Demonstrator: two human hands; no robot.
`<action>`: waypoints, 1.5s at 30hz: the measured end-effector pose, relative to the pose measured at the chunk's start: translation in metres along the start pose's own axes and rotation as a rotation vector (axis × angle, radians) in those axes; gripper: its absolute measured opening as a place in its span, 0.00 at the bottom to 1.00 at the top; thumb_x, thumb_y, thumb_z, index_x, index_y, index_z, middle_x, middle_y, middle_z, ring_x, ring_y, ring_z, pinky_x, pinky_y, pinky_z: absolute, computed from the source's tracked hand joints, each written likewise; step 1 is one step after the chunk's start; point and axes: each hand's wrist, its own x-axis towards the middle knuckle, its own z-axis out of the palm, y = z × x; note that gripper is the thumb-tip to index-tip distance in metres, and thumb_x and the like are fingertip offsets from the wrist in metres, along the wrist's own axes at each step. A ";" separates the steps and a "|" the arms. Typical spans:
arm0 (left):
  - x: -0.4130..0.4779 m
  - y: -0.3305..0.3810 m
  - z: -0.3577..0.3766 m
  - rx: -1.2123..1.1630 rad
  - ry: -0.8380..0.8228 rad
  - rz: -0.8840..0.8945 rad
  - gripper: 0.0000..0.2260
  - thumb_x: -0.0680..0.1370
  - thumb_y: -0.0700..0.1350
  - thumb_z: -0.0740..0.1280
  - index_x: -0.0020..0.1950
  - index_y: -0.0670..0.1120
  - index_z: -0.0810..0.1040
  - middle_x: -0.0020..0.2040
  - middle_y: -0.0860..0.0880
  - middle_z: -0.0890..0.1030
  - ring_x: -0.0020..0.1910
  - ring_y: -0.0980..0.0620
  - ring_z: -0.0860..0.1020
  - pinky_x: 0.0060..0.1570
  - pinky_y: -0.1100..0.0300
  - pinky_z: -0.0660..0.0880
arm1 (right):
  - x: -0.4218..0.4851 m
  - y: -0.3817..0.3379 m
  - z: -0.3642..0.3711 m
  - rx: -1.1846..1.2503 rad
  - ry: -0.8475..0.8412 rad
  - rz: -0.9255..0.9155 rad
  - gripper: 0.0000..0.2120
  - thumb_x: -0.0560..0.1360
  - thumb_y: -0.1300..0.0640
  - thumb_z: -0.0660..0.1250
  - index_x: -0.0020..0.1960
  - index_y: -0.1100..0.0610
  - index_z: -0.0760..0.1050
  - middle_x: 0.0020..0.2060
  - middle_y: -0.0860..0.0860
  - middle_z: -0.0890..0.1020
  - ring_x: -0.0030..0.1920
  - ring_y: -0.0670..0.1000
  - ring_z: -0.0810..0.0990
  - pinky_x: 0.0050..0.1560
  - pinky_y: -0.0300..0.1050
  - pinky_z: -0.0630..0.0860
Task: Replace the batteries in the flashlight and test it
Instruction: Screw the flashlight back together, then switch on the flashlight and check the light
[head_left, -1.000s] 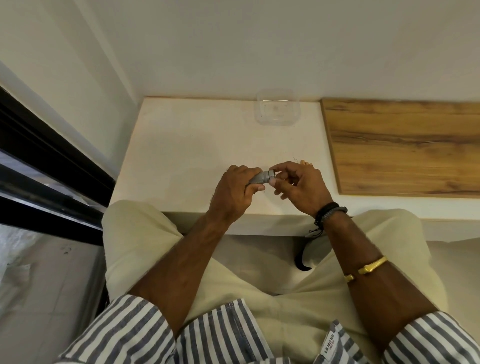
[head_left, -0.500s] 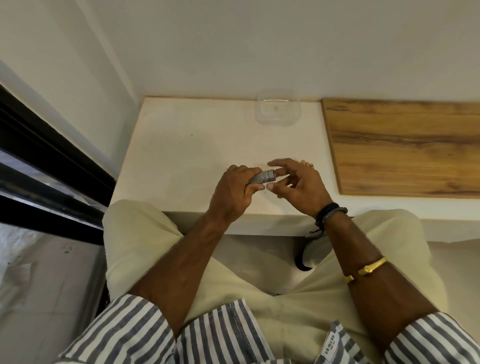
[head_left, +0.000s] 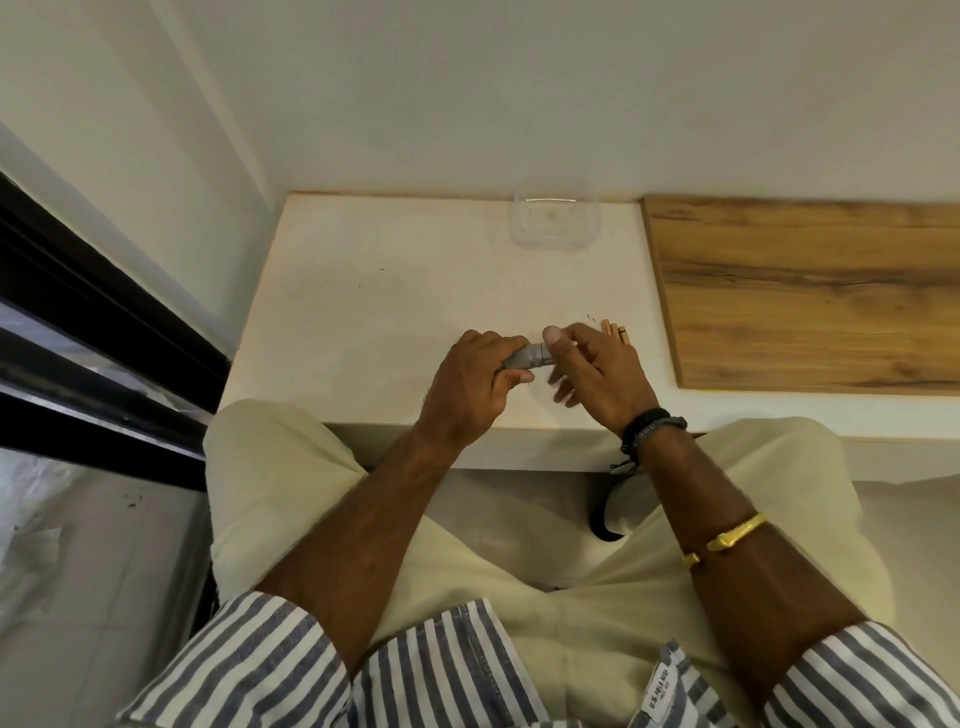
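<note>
Flashlight (head_left: 524, 357): gripped in the left hand (head_left: 470, 384) above the worktop's (head_left: 389, 291) near edge.
Right hand (head_left: 602, 374): thumb laid on the flashlight's end, fingers loosely spread.
Batteries (head_left: 615, 331): laid near the worktop's right edge.
Risk: the flashlight could be dropped if the thumb slips.

Flashlight (head_left: 524, 358) mostly buried in left hand (head_left: 467, 384); right hand (head_left: 602, 374) thumb covers its end, lower fingers (head_left: 563, 392) blurred. Batteries (head_left: 615, 331) half hidden behind right hand; I can't count them. Board (head_left: 805, 291) cut by right edge.
</note>
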 end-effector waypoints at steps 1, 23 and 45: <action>0.000 -0.001 -0.001 -0.002 0.005 -0.011 0.13 0.78 0.47 0.68 0.60 0.43 0.79 0.47 0.46 0.83 0.44 0.47 0.75 0.44 0.50 0.75 | 0.001 0.002 -0.002 0.037 -0.044 -0.033 0.16 0.79 0.41 0.66 0.59 0.52 0.78 0.43 0.50 0.85 0.36 0.47 0.86 0.41 0.50 0.86; 0.003 0.000 -0.002 -0.125 -0.055 -0.031 0.14 0.78 0.45 0.69 0.62 0.41 0.79 0.50 0.45 0.84 0.45 0.48 0.78 0.48 0.52 0.78 | 0.008 0.014 0.004 -0.310 0.123 -0.269 0.19 0.81 0.37 0.58 0.45 0.52 0.73 0.32 0.43 0.74 0.33 0.44 0.72 0.35 0.41 0.70; 0.001 0.013 0.003 -0.093 0.091 -0.085 0.13 0.78 0.46 0.71 0.60 0.46 0.76 0.49 0.50 0.83 0.45 0.51 0.77 0.45 0.53 0.78 | -0.006 0.003 0.042 0.495 0.170 0.208 0.16 0.79 0.44 0.68 0.51 0.58 0.80 0.42 0.56 0.86 0.39 0.51 0.84 0.39 0.48 0.83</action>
